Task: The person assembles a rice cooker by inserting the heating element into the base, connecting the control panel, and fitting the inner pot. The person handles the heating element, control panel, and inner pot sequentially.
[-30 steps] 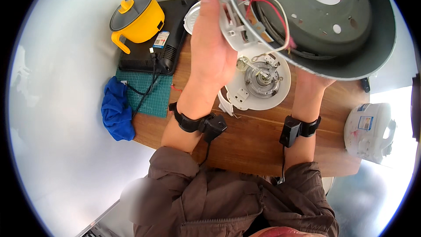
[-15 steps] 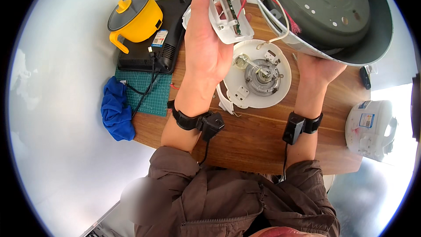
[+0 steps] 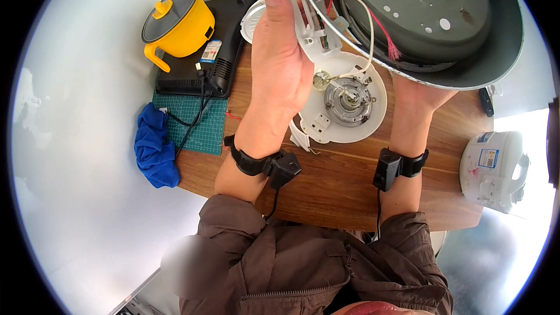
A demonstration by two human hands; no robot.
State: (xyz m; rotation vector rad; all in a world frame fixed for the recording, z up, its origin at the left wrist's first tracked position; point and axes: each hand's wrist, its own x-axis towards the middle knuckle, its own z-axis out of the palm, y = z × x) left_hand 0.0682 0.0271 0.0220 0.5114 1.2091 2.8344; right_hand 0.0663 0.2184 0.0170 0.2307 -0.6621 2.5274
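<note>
Housing of grey metal, round and deep-walled [image 3: 506,46], fills the upper right of the frame, its open side tilted toward the camera and a large hole in its dark inner shell. The right hand [image 3: 424,91] holds it from beneath, at its lower wall; the fingers are hidden behind the metal. At the upper centre, the left hand [image 3: 281,67] grips a pale plastic panel with moulded posts [image 3: 319,48], thumb up along its left side, the other fingers out of sight behind it.

As far as the view shows, the work stands partway. The round white plastic base with a ringed metal disc [image 3: 350,136] is already apart from the housing and lies inner side up on the brown wooden table [image 3: 344,192], at the centre of the frame. The panel sits beside the housing's rim, and whether any clip or screw joins the two cannot be told.

The wiring looks unfinished: a thin red wire [image 3: 382,28] crosses from the panel side into the housing, a frayed red tuft [image 3: 394,53] hangs loose, and a white wire [image 3: 371,34] loops down with its end in front of the base, touching or not being unclear. Panel, housing and base remain three separate-looking pieces.
</note>
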